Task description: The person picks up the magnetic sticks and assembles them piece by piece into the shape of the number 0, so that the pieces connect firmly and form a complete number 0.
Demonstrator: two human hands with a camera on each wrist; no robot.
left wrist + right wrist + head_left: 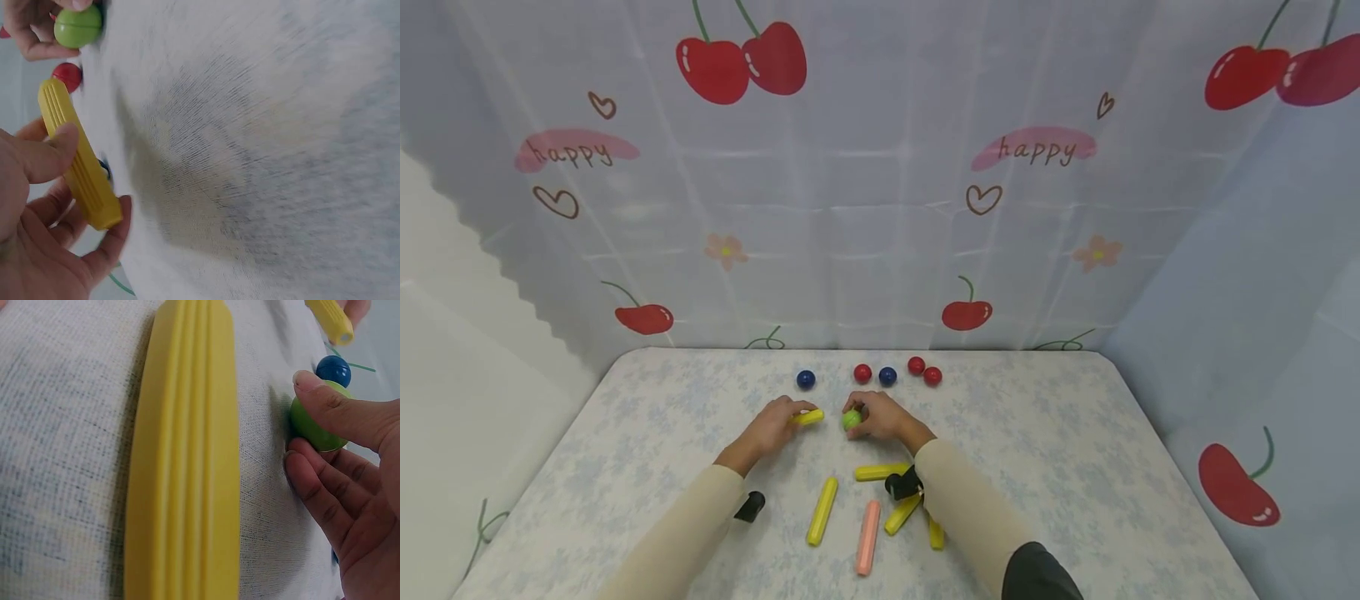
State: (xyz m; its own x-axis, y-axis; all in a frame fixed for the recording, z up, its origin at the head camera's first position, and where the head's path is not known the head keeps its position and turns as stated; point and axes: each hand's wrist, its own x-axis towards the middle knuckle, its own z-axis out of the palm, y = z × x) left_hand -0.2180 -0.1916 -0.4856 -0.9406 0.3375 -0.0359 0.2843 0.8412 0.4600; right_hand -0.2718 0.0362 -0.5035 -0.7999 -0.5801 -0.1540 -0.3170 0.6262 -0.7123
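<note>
My left hand point(773, 427) pinches a yellow ribbed stick point(80, 159) between thumb and fingers, above the cloth. In the head view that stick point(808, 417) points toward the right hand. My right hand point(880, 415) grips a green ball point(852, 419), with the thumb over it and the fingers at its side. The right wrist view shows the ball point(319, 422) close to the cloth; whether it touches cannot be told. A seam line runs around the green ball point(78, 26) in the left wrist view. A gap lies between the stick and the ball.
Behind the hands lie blue balls point(806, 380) and red balls point(862, 373). Nearer me are several yellow sticks point(822, 512), some partly under the right forearm, and a pink stick point(868, 537). A patterned cloth covers the table point(1060, 467); a cherry-print curtain point(865, 267) hangs behind.
</note>
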